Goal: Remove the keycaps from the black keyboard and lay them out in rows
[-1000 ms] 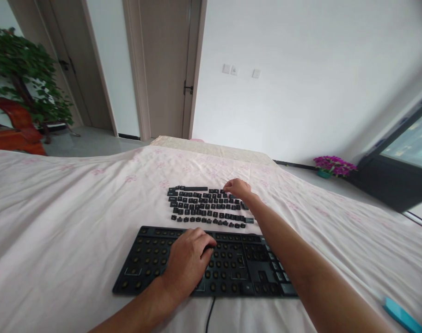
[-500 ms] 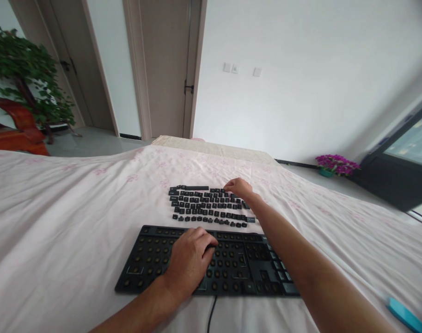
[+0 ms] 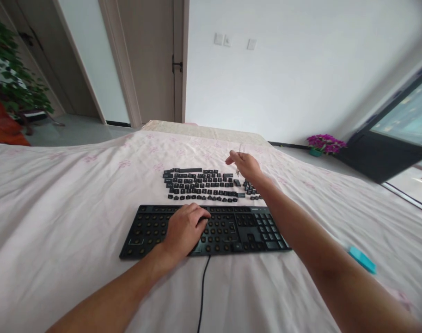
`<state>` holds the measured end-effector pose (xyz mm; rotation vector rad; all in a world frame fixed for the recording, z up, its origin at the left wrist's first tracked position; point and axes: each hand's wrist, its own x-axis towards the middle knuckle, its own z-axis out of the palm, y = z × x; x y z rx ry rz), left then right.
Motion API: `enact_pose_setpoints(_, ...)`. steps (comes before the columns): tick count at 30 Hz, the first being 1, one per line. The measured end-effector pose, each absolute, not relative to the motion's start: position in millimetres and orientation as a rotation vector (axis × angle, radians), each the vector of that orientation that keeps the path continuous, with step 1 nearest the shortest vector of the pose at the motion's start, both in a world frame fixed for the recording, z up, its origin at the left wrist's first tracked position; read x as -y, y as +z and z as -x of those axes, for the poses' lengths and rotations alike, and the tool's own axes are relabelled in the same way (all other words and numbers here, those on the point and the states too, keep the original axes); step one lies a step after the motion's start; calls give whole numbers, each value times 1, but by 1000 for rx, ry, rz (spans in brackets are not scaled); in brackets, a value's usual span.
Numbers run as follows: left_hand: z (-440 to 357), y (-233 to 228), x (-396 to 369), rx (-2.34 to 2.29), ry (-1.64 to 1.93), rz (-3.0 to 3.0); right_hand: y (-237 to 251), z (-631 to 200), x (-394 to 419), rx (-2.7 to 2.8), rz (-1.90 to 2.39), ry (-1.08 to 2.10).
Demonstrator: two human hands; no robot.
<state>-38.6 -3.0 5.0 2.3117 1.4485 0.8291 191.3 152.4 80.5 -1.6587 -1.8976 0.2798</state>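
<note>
A black keyboard (image 3: 231, 231) with a cable lies on the bed; most of its keycaps are off, and only the right-hand block still has caps. My left hand (image 3: 185, 229) lies on its middle with curled fingers, holding it down. Behind the keyboard, several loose black keycaps (image 3: 197, 184) are laid out in rows on the sheet. My right hand (image 3: 244, 164) hovers just above the right end of those rows. Its fingers are pinched on something small and thin that I cannot identify.
The pale pink flowered bedsheet (image 3: 75, 208) spreads in all directions. A small teal object (image 3: 362, 259) lies on the sheet at the right. Beyond the bed are a door (image 3: 151, 60), a green plant (image 3: 13, 78), purple flowers (image 3: 323, 142) and a dark window frame (image 3: 380, 157).
My right hand has lifted off the top right of the keycap rows and now hangs above them. The camera has tilted and shifted. My left hand stays on the keyboard.
</note>
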Motion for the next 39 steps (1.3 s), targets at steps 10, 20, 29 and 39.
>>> enact_pose_setpoints(10,33,12,8,-1424,782,-2480,77,-198,19,1537,1317,811)
enact_pose_setpoints(20,4,18,33,-1157,811,-2365,50,-183,51,1438,1384,1058)
enact_pose_setpoints(29,4,8,29,-1299,712,-2379,40,-180,55,1569,1484,957)
enact_pose_setpoints(39,0,8,30,-1384,671,-2406,41,-173,59,1939,1491,498)
